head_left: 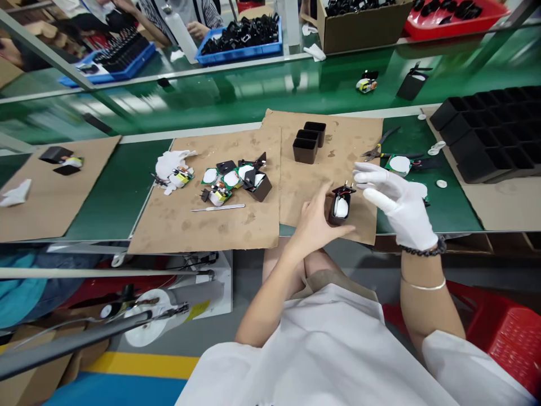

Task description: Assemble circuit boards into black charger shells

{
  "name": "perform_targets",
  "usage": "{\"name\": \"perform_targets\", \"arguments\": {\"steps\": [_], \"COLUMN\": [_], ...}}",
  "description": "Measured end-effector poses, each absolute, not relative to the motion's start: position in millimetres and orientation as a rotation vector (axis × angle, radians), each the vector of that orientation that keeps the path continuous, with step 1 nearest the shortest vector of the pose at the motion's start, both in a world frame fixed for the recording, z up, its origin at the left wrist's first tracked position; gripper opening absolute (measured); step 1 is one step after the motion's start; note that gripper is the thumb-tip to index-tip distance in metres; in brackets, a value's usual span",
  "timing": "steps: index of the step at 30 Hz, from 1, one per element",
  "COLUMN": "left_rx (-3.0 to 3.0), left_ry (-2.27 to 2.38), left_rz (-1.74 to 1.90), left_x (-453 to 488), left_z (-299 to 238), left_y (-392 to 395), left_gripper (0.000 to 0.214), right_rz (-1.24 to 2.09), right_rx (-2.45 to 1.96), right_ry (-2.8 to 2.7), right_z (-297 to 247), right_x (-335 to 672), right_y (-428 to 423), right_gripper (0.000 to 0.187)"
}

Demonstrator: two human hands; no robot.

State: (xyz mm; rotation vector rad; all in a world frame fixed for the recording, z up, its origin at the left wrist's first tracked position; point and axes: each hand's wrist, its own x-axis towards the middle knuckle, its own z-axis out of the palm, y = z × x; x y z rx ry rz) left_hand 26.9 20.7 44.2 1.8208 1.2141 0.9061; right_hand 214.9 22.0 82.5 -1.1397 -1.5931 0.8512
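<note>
My bare left hand is wrapped round a small black plastic housing, thumb on the near side and fingers on the far side. Inside the housing shows a round white pad, and a dark part with prongs sticks out at its far end. My right hand, in a white glove, hovers just right of the housing with its fingers apart and nothing visible in them. Right of the glove lies a circuit board with a white disc, and beyond it a pair of pliers.
Empty black housings stand at the far side of the cardboard mat. Left are several circuit boards and a metal tweezer-like tool. Stacked black housings fill the right. A green conveyor runs behind; co-workers sit across it.
</note>
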Motion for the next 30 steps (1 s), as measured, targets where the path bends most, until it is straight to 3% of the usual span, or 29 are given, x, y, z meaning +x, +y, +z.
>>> {"name": "perform_targets", "arguments": {"steps": [4, 8, 13, 17, 22, 30], "left_rx": [1.674, 1.418, 1.3, 1.535, 1.876, 1.984], "left_ry": [0.971, 0.729, 0.522, 0.8, 1.283, 1.467], "left_rz": [0.784, 0.709, 0.606, 0.762, 1.069, 1.221], "left_x": [13, 3, -9, -4, 27, 47], "left_z": [42, 41, 54, 63, 52, 33], "left_y": [37, 50, 45, 28, 14, 16], "left_gripper": [0.077, 0.09, 0.106, 0.09, 0.061, 0.053], "right_rz": [1.289, 1.478, 1.319, 1.124, 0.646, 0.443], "right_rx": [-1.032, -0.898, -0.946, -1.054, -1.326, -1.348], "right_ry": [-1.856, -1.956, -2.007, -2.013, -1.992, -2.053], "right_z": [84, 89, 103, 112, 112, 107], "right_x": [241, 245, 238, 232, 212, 203], "right_y": [50, 63, 57, 41, 19, 17], "right_gripper": [0.057, 0.06, 0.048, 0.043, 0.04, 0.033]}}
